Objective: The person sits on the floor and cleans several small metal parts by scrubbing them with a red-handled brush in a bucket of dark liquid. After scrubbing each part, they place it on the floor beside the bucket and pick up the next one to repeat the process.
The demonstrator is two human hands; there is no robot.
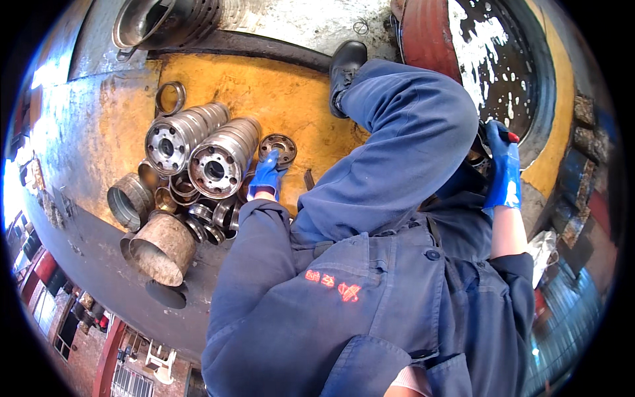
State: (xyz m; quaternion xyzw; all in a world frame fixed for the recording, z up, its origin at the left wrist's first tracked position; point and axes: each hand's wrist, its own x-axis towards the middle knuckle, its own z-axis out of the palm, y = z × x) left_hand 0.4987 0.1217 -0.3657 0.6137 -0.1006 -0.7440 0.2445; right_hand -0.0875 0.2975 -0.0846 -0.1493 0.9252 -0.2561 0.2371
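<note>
My left hand, in a blue glove, reaches onto a round metal flange with holes around its face. The fingers lie over its near edge and seem to grip it. Left of that hand lie two long stacks of ribbed metal rings, the nearer stack and the farther stack, each ending in a holed disc. At the right, beside my bent knee, my right hand, also blue-gloved, is closed round a black tool handle with a red end. The rest of that tool is hidden.
Loose rings and a wide rusty cylinder lie near the stacks; a single ring stands behind. A large drum-like part sits far left. At the right is a round basin of dark liquid with white foam.
</note>
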